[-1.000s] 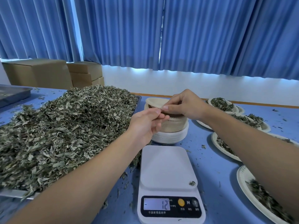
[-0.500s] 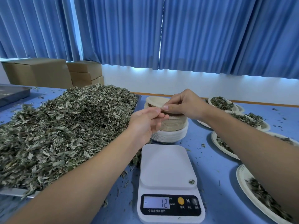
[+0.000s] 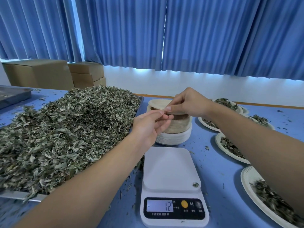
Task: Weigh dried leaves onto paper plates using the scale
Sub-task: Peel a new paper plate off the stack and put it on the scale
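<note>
Two hands have hardly moved over the last second. The right hand (image 3: 189, 102) still pinches the near rim of the top plate (image 3: 156, 103), lifted slightly off the stack of paper plates (image 3: 177, 129) just behind the scale (image 3: 171, 170). The left hand (image 3: 148, 127) stays narrow, thumb and fingertips drawn together at the stack's edge right under that rim; whether they grip a plate there cannot be told. The scale's display (image 3: 159, 206) reads 12 as before, and the same leaf scrap (image 3: 195, 184) lies on the front right corner of its platform. The scale stands on a blue bench (image 3: 213, 170) strewn with leaf crumbs. Left of the scale, a broad heap of dried leaves (image 3: 65, 129) overflows a shallow metal tray (image 3: 16, 195). Right of the scale, a row of filled plates (image 3: 228, 145) runs from near to far, each holding a small portion of leaves. Far behind and left of the scale sit a second metal tray (image 3: 13, 95) and brown cardboard boxes (image 3: 41, 74), with pleated blue curtains (image 3: 213, 38) above a white wall. The scale is smooth white plastic with rounded corners and a dark panel. The stack's upper plates are tan with fine ribbed edges, its lower ones white; the leaves are grey-green, curled and brittle-looking.
</note>
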Demonstrator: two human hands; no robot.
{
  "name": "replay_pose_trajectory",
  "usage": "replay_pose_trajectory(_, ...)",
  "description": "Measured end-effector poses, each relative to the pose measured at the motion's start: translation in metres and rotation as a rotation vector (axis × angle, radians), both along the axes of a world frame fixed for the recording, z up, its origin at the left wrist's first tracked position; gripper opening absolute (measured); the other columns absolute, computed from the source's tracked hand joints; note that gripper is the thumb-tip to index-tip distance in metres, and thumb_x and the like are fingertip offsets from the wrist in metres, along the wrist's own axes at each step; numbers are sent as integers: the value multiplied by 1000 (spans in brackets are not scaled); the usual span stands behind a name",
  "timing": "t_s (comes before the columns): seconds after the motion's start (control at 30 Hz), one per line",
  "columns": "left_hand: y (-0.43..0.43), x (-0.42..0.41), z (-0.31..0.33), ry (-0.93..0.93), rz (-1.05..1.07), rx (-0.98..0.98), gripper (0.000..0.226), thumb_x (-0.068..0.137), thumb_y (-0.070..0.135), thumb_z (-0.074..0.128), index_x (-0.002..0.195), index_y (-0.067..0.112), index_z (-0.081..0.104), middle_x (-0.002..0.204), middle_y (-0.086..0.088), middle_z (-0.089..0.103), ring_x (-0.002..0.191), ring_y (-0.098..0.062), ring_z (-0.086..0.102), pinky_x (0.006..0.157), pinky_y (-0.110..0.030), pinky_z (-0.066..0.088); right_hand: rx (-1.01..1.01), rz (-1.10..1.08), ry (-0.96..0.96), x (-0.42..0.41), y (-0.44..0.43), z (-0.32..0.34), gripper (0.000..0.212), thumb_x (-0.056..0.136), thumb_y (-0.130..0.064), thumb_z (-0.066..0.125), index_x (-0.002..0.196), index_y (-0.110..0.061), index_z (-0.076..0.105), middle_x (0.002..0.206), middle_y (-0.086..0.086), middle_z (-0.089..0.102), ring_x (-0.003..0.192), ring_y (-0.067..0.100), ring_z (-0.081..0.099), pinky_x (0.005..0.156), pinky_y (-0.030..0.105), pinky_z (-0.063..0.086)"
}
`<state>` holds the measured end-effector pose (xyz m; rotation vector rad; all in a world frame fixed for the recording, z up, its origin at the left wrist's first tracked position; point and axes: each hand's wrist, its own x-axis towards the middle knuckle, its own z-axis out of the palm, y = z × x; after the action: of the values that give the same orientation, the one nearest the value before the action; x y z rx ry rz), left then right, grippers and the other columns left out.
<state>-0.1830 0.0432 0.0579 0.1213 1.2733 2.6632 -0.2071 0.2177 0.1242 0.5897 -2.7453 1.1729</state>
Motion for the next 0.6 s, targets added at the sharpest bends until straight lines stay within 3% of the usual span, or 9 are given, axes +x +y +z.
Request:
replay_pose_trajectory(0.1,1,1,0,-18,15,1,7,92,-4,65,88,-7,69,69,-14,68,80,-29,77,62,-24,59,-1,-15,-19,0,0,3,7,87,-21,81,90,-15,84,81,0,78,77,1,66,78,19,54)
replay_pose_trajectory(0.33,-7,3,-2,-69,2,-76,6,94,-5,64,91,-10,66,73,-15,68,78,-27,77,57,-20,58,-136,-111,185,12,3,22,11,89,-23,80,85,-12,82,69,-5,70,58,-3,52,57,11,41)
replay_pose_trajectory(0.47,-13,1,-2,-119,-12,-169,5,95,-3,63,95,-8,66,72,-12,67,72,-23,76,50,-17,55,-18,-85,218,43,-8,16,9,90,-21,79,89,-13,82,87,11,74,69,13,57,67,24,45)
replay_pose_trajectory(0.6,-21,2,1,-202,47,-213,7,95,-7,60,100,-9,65,71,-13,64,56,-19,71,44,-21,54,53,-58,344,91,-22,-9,5,90,-17,78,86,-17,81,88,-1,70,75,7,61,70,19,43)
